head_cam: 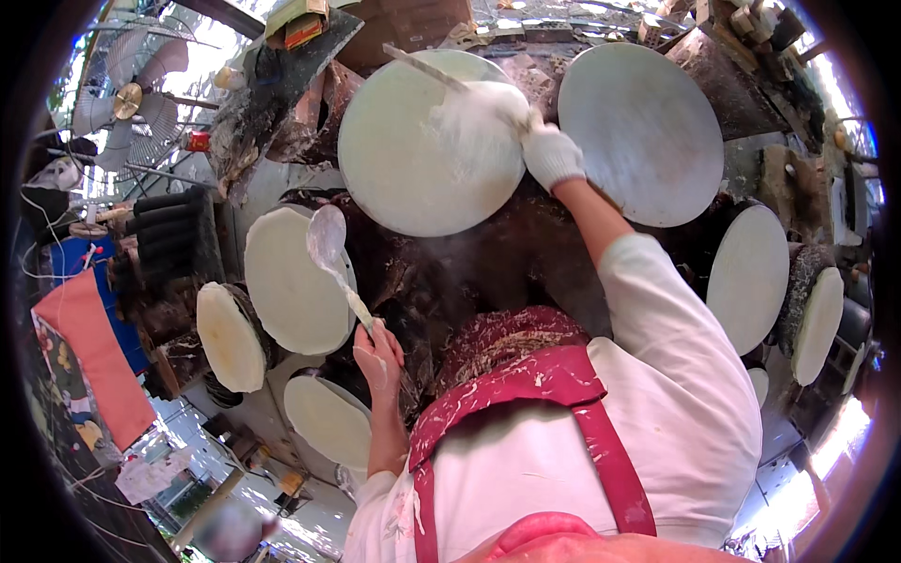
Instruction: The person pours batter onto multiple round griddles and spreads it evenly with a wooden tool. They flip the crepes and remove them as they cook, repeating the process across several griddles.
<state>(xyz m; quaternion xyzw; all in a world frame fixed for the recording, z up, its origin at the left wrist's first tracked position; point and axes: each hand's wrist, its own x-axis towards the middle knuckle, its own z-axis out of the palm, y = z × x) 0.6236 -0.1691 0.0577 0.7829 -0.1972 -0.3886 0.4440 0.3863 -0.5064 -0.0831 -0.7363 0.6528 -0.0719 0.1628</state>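
Note:
My left hand (380,359) is bare and grips the handle of a metal ladle (326,236). The ladle's bowl, smeared with pale batter, hangs over the rim of a round griddle (299,281) covered with a pale sheet. In a white knitted glove, my right hand (552,156) reaches far forward to the right edge of a large round griddle (415,176). It is closed on the handle of a spreading tool (517,116), blurred and partly hidden by white batter or steam. A flat wooden strip (426,67) extends over this griddle's far rim; whether it belongs to the tool is unclear.
A bare-looking round griddle (640,134) stands right of my right hand. More coated griddles (747,281) flank me, including a tilted one (231,338) at left. A fan (128,100) stands far left, near black cylinders (165,225). A blurred person (229,528) is behind, lower left.

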